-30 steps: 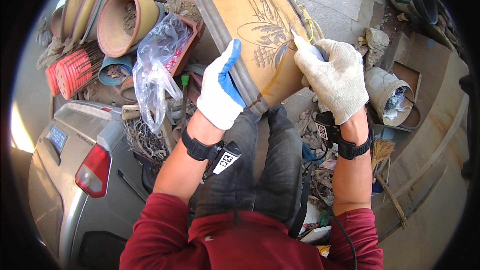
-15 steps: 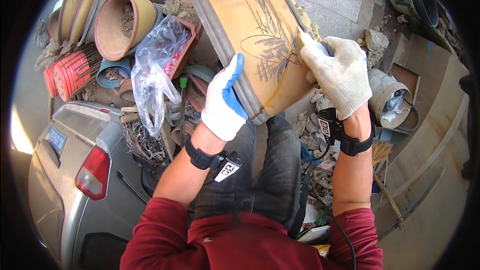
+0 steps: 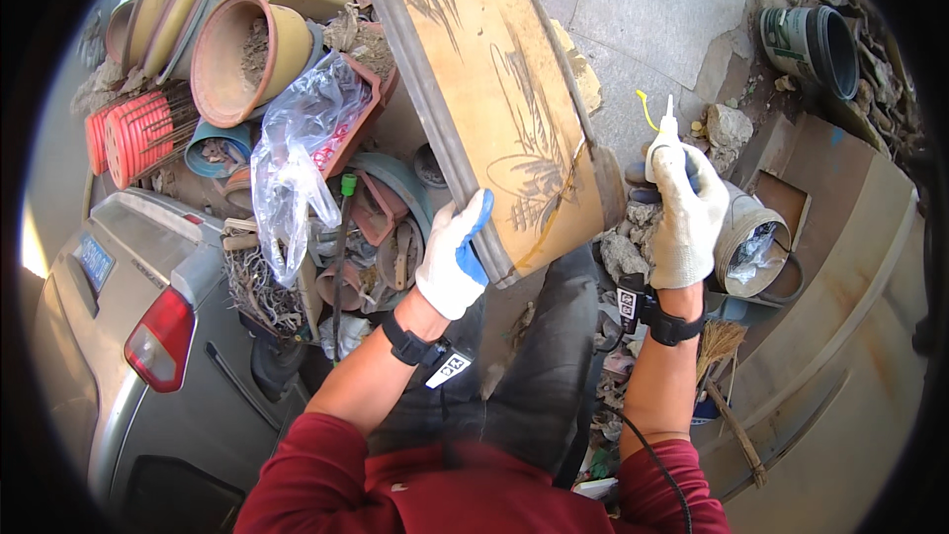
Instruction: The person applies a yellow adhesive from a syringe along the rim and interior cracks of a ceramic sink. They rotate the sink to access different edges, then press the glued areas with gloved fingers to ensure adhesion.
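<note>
My left hand (image 3: 453,259) held the pot (image 3: 509,104); my right hand (image 3: 686,222), gripping the bottle (image 3: 667,131), had come clear of its right side.

Smooth pot (image 3: 494,111); glossy plastic bag (image 3: 304,143)

White nozzled bottle (image 3: 667,132) in right grip (image 3: 688,206)

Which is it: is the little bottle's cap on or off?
Off: the yellow cap sticks out beside the bare nozzle of the bottle in the right hand.
</note>
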A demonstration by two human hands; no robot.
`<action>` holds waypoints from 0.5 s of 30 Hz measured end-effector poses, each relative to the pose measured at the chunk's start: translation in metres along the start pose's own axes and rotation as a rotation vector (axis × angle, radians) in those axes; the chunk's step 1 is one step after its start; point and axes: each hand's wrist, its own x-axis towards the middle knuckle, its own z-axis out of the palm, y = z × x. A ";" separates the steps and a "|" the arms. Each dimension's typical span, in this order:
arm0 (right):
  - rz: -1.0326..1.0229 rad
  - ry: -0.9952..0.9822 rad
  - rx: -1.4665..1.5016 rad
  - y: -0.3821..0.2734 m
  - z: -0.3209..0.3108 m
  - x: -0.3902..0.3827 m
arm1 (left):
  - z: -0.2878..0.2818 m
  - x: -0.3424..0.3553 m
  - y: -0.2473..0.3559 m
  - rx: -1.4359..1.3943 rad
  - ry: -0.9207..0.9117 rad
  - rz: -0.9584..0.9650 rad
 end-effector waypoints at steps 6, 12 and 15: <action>0.031 -0.125 0.155 0.054 -0.012 0.033 | -0.018 -0.007 -0.035 0.032 0.119 0.005; 0.086 -0.333 0.048 0.051 -0.019 0.059 | -0.028 -0.011 -0.061 0.077 0.123 0.082; 0.080 -0.448 0.092 0.049 -0.020 0.072 | -0.037 -0.008 -0.067 0.054 0.305 0.062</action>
